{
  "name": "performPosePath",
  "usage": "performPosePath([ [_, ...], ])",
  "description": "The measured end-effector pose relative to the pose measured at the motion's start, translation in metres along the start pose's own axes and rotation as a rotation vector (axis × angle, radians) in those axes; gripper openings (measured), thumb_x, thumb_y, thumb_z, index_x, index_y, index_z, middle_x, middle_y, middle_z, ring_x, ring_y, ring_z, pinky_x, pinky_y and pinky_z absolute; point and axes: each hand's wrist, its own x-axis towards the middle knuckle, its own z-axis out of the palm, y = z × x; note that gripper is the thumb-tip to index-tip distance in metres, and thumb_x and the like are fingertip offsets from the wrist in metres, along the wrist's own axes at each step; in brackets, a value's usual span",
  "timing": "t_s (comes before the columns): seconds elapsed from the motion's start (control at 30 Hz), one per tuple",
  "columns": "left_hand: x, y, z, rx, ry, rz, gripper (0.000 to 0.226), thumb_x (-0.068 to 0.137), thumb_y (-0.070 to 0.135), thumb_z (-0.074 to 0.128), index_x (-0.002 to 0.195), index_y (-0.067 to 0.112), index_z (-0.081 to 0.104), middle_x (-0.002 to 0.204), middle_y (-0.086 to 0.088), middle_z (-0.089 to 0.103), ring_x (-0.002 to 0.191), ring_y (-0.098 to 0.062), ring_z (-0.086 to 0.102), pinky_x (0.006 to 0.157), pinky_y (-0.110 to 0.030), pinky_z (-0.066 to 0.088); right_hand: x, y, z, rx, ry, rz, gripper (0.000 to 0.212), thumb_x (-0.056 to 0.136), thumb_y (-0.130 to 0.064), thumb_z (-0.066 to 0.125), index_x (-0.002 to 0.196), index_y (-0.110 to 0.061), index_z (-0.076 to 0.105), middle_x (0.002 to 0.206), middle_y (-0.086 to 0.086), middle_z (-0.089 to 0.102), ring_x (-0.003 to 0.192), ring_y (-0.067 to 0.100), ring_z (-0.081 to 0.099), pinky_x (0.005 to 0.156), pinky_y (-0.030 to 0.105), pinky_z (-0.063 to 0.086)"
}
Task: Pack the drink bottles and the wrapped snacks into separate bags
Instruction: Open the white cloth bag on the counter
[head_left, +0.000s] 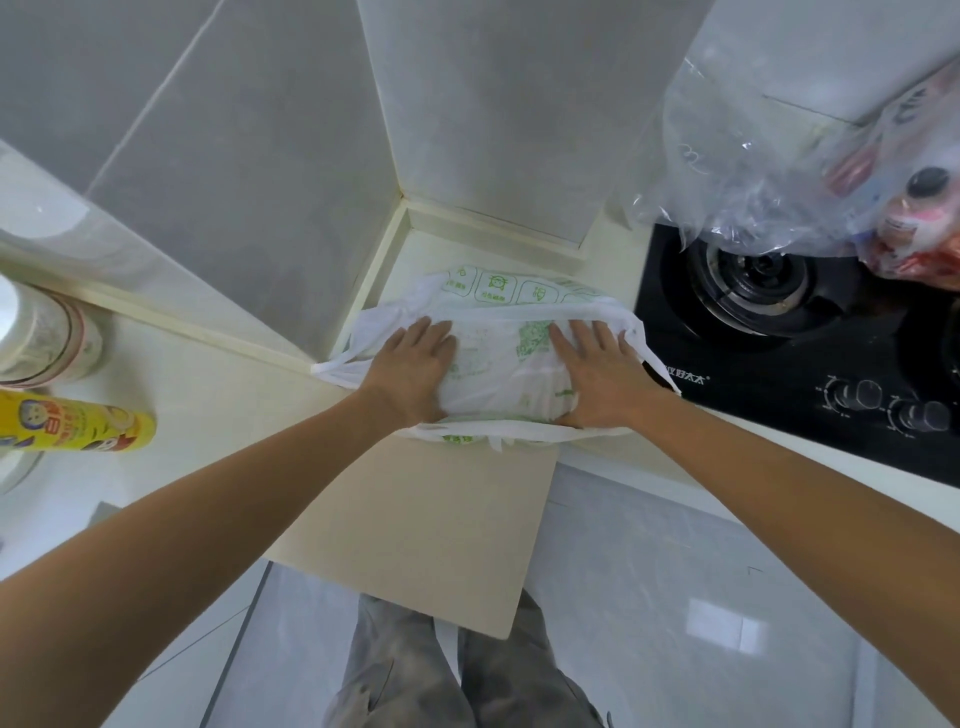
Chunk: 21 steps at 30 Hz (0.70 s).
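Note:
A white plastic bag (501, 364) with green print lies on the cream counter in the corner, its handles spread to both sides. My left hand (410, 364) rests flat on its left half, fingers apart. My right hand (597, 374) lies flat on its right half. What is inside the bag is hidden. A clear plastic bag (810, 171) holding a dark-capped bottle (927, 187) and red wrapped packs stands at the far right over the hob. A yellow can (78, 423) lies on its side at the left.
A black gas hob (779, 358) with a burner and two knobs takes up the right counter. A white and red cylindrical container (41, 338) stands at the far left. Grey tiled walls meet in the corner behind. The counter edge and tiled floor lie below.

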Motion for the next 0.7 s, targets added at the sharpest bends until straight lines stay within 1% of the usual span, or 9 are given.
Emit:
performPosePath([
  [0.07,0.002,-0.003,0.004,0.088,-0.081,-0.015,0.122,0.074,0.053,0.080,0.160,0.007,0.007,0.168,-0.014,-0.001,0.156,-0.036,0.000,0.126,-0.049,0.012,0.003,0.003,-0.003,-0.007,-0.002,-0.007,0.135,0.074,-0.077,0.070,0.162,-0.023,-0.017,0.170,0.013,-0.011,0.157,0.041,-0.007,0.125,0.064,0.004],
  [0.13,0.007,-0.005,0.005,0.172,-0.132,-0.045,0.134,0.072,0.059,0.078,0.159,0.005,-0.008,0.167,-0.016,-0.011,0.156,-0.036,-0.008,0.127,-0.050,0.008,0.007,0.004,-0.006,-0.006,0.000,-0.015,0.136,0.073,-0.077,0.070,0.163,-0.023,-0.016,0.170,0.014,-0.011,0.157,0.041,-0.006,0.126,0.063,0.002],
  [0.2,0.016,-0.008,0.003,0.222,-0.150,-0.076,0.139,0.072,0.061,0.077,0.157,0.003,-0.017,0.166,-0.018,-0.017,0.155,-0.037,-0.013,0.127,-0.051,0.007,0.012,0.006,-0.008,-0.005,0.021,-0.022,0.137,0.071,-0.077,0.071,0.162,-0.023,-0.015,0.169,0.015,-0.009,0.157,0.040,-0.004,0.126,0.061,0.003],
  [0.27,0.025,-0.015,-0.002,0.230,-0.136,-0.095,0.140,0.072,0.064,0.074,0.156,0.003,-0.020,0.165,-0.020,-0.019,0.155,-0.038,-0.016,0.127,-0.052,0.006,0.018,0.009,-0.010,0.008,0.043,-0.037,0.137,0.071,-0.075,0.072,0.162,-0.025,-0.016,0.168,0.016,-0.008,0.156,0.039,-0.004,0.126,0.060,0.003],
  [0.33,0.033,-0.026,-0.009,0.217,-0.116,-0.089,0.136,0.075,0.067,0.069,0.157,0.005,-0.020,0.165,-0.021,-0.017,0.155,-0.038,-0.016,0.126,-0.052,0.002,0.022,0.014,-0.009,0.053,0.059,-0.065,0.136,0.070,-0.073,0.073,0.162,-0.028,-0.018,0.168,0.014,-0.010,0.156,0.038,-0.005,0.127,0.058,0.002],
  [0.4,0.040,-0.035,-0.013,0.186,-0.085,-0.074,0.135,0.075,0.073,0.066,0.158,0.007,-0.018,0.166,-0.020,-0.015,0.155,-0.037,-0.014,0.125,-0.051,-0.001,0.025,0.019,-0.005,0.071,0.098,-0.084,0.136,0.069,-0.075,0.071,0.162,-0.030,-0.019,0.168,0.012,-0.009,0.156,0.037,-0.005,0.127,0.057,0.001],
  [0.5,0.044,-0.041,-0.013,0.150,-0.045,-0.052,0.136,0.072,0.081,0.063,0.160,0.010,-0.013,0.167,-0.016,-0.013,0.156,-0.034,-0.011,0.125,-0.049,-0.002,0.026,0.023,0.001,0.052,0.150,-0.080,0.135,0.069,-0.078,0.068,0.161,-0.032,-0.021,0.169,0.013,-0.009,0.156,0.037,-0.004,0.127,0.056,0.002],
  [0.6,0.040,-0.042,-0.012,0.180,-0.001,-0.012,0.127,0.075,0.079,0.062,0.162,0.013,-0.005,0.167,-0.014,-0.006,0.156,-0.034,-0.008,0.126,-0.050,0.001,0.030,0.025,-0.002,0.060,0.151,-0.066,0.135,0.068,-0.080,0.066,0.160,-0.034,-0.022,0.169,0.012,-0.009,0.156,0.038,-0.004,0.127,0.057,0.005],
  [0.7,0.029,-0.040,-0.017,0.125,0.093,0.014,0.110,0.080,0.069,0.067,0.163,0.022,0.012,0.168,-0.011,0.007,0.156,-0.033,0.003,0.126,-0.049,0.008,0.031,0.025,-0.008,0.101,0.127,-0.034,0.132,0.070,-0.081,0.067,0.163,-0.033,-0.013,0.169,0.009,-0.007,0.157,0.036,-0.005,0.127,0.059,0.005],
])
